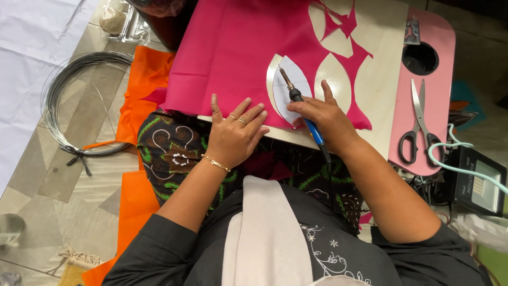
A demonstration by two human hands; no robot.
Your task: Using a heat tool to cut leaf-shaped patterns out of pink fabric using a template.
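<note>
A sheet of pink fabric point(233, 53) lies over a pale wooden board point(383, 47) on my lap. Leaf-shaped holes are cut out of the fabric's right part. A white leaf-shaped paper template point(291, 79) rests on the fabric. My right hand point(325, 119) grips a blue-handled soldering iron point(299, 103), its metal tip pointing up along the template's edge. My left hand point(233, 135) lies flat on the fabric's near edge, fingers spread, with rings and a gold bracelet.
A pink table point(447, 42) at right carries scissors point(420, 124) and has a round hole point(420, 58). A coil of dark wire point(69, 100) lies on the tiled floor at left. Orange fabric point(140, 90) spreads under my lap. A small black floodlight point(479, 182) sits at far right.
</note>
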